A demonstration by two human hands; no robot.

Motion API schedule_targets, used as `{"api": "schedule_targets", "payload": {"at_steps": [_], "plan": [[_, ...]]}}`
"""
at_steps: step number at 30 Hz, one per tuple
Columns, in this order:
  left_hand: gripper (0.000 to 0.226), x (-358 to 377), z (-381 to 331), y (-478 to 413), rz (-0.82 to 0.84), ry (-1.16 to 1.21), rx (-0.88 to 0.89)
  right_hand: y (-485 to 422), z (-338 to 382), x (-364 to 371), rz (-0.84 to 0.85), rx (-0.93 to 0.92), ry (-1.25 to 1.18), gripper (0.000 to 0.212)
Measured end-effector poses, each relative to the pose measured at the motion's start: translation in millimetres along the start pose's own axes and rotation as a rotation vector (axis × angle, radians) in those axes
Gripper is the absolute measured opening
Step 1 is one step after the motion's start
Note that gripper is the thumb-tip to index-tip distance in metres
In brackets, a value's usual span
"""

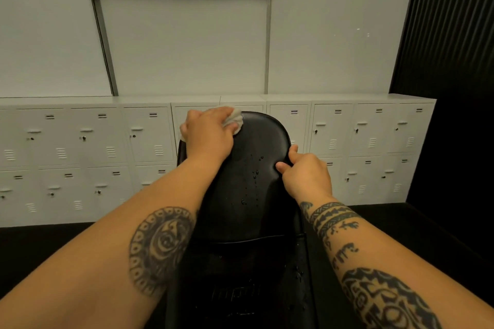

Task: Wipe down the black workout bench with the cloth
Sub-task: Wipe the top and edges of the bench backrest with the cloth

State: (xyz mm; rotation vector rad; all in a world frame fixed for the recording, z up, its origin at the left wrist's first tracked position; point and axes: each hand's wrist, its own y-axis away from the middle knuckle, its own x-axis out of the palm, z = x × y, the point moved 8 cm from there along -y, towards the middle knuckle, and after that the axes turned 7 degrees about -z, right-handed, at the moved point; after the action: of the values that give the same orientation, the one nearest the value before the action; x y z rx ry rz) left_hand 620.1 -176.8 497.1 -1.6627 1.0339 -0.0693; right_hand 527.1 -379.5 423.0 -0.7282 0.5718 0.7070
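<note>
Head view, looking down along the black workout bench (256,216), whose padded surface fills the centre of the frame from the bottom edge up to a rounded end just above mid-height. The left hand (207,132), at upper centre, grasps a crumpled off-white cloth (235,117) with curled fingers and presses it against the upper-left corner of the rounded pad; part of the cloth bulges out past the fingers onto the pad's top edge. The right hand (304,173), right of centre, clutches the right rim of the same pad: thumb on the front face, fingers wrapped over the edge. Between the two hands, water droplets (255,172) dot the glossy black surface in a loose vertical scatter. Both forearms carry dark tattoos and enter from the lower corners. Behind the bench – across the middle of the frame – runs a row of white lockers (361,136); above them, pale wall panels (187,48); at upper right, a dark slatted wall (449,34).
</note>
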Motion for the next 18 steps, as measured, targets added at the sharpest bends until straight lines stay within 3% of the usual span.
{"api": "schedule_targets", "payload": {"at_steps": [7,9,12,14,16,18], "plan": [[0.035,18,-51,43,0.192,-0.152,0.230,0,0,-1,0.003,0.004,-0.006,0.057],[0.033,15,-54,56,0.312,-0.148,0.206,4,1,0,0.053,0.027,0.008,0.056],[0.026,-1,-49,55,0.359,0.161,-0.208,13,4,-14,-0.016,0.045,-0.064,0.036],[0.022,-11,-47,58,0.290,0.595,-0.523,29,18,-32,-0.139,0.001,-0.361,0.031],[0.020,-10,-59,70,0.329,1.023,-0.758,48,39,-37,-0.079,-0.023,-0.733,0.033],[0.011,-12,-80,81,0.459,1.299,-0.845,61,57,-35,0.001,-0.091,-0.805,0.039]]}}
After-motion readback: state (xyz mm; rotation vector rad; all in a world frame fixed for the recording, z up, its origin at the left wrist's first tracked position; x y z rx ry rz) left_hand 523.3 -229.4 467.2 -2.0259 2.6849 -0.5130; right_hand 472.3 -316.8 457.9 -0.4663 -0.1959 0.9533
